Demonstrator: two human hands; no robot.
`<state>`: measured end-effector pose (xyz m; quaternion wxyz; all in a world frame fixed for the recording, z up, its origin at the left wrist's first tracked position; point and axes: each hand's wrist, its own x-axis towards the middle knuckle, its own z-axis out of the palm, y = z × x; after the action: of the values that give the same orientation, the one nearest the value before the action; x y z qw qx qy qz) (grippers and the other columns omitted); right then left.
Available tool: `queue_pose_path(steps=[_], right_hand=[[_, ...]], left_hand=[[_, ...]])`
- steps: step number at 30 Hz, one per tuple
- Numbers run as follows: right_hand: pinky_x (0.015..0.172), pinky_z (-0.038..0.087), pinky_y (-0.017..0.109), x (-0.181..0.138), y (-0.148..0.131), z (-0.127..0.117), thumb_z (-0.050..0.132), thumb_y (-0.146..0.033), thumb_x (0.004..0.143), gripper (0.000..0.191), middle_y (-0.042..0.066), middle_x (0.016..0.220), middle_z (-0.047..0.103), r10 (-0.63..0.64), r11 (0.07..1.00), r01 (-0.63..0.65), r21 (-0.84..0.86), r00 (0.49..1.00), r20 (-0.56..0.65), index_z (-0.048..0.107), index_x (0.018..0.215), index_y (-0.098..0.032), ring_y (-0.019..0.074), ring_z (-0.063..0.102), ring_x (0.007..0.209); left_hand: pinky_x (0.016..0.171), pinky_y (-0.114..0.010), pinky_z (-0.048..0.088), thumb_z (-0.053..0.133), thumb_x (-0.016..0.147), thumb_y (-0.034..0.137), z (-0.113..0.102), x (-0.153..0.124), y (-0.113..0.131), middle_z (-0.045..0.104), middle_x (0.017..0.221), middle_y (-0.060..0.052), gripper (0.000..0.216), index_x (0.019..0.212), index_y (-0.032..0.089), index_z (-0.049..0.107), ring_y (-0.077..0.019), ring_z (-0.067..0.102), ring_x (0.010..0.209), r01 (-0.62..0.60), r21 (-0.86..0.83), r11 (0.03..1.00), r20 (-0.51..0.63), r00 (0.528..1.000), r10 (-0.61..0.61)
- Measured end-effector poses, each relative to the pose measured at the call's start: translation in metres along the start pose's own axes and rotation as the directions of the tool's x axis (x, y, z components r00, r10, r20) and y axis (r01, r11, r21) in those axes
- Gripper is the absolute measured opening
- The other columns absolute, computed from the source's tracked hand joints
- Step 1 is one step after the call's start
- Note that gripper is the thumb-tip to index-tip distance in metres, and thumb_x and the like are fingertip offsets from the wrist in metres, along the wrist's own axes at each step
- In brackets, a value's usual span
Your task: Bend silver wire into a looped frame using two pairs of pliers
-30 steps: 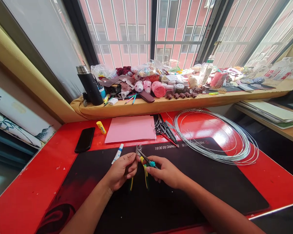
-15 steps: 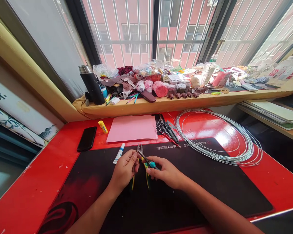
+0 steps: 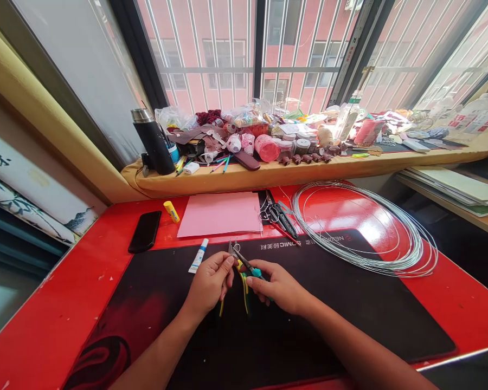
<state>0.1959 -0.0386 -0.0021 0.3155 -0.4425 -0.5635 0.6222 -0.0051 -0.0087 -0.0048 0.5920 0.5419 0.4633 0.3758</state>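
My right hand (image 3: pixel 274 284) is wrapped round teal-handled long-nose pliers (image 3: pixel 246 264), whose jaws point up and left. At their tips shows a small loop of thin silvery wire (image 3: pixel 237 247). My left hand (image 3: pixel 211 279) is closed, thumb against fingers, and pinches the wire just below the loop; most of it is hidden by the fingers. Under both hands, a second pair of pliers with yellow and dark green handles (image 3: pixel 245 292) lies on the black desk mat (image 3: pixel 309 325), partly covered. A white and blue tube (image 3: pixel 198 257) lies beyond my left hand.
A coil of wire (image 3: pixel 410 257) lies at the right. Pink paper (image 3: pixel 219 215), black-handled scissors (image 3: pixel 282 216), a yellow glue stick (image 3: pixel 171 212) and a phone (image 3: pixel 145 232) lie behind the mat. The windowsill (image 3: pixel 228 181) is crowded with craft supplies and a black flask (image 3: pixel 152 142).
The pliers' tips have shifted slightly up and right, away from my left fingertips, and the wire loop now shows there. My left hand has barely moved.
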Motion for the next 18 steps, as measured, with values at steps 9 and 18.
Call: queue_pose_path(steps=[9,18], right_hand=[[0.046,0.041,0.021,0.0005,0.0022,-0.003,0.066,-0.049,0.091,0.047,-0.006,0.066,0.05,0.004,0.999,-0.006,0.053,0.999,0.044,0.065,0.125,-0.017,0.0097,0.048,0.052],[0.045,0.041,0.021,0.0005,0.0024,0.0001,0.065,-0.048,0.092,0.045,-0.005,0.068,0.051,0.004,0.998,-0.007,0.066,0.999,0.039,0.065,0.125,-0.017,0.0095,0.049,0.051]], left_hand=[[0.05,-0.024,0.034,0.059,0.096,0.038,0.0016,-0.0044,0.0008,0.051,0.055,0.003,0.024,0.085,0.021,0.071,-0.0124,0.045,0.048,-0.174,0.299,0.938,-0.098,0.972,0.212],[0.056,-0.026,0.035,0.062,0.093,0.037,0.002,-0.0047,0.0012,0.056,0.061,0.001,0.02,0.089,0.022,0.075,-0.016,0.047,0.056,-0.204,0.374,0.905,-0.139,0.952,0.273]])
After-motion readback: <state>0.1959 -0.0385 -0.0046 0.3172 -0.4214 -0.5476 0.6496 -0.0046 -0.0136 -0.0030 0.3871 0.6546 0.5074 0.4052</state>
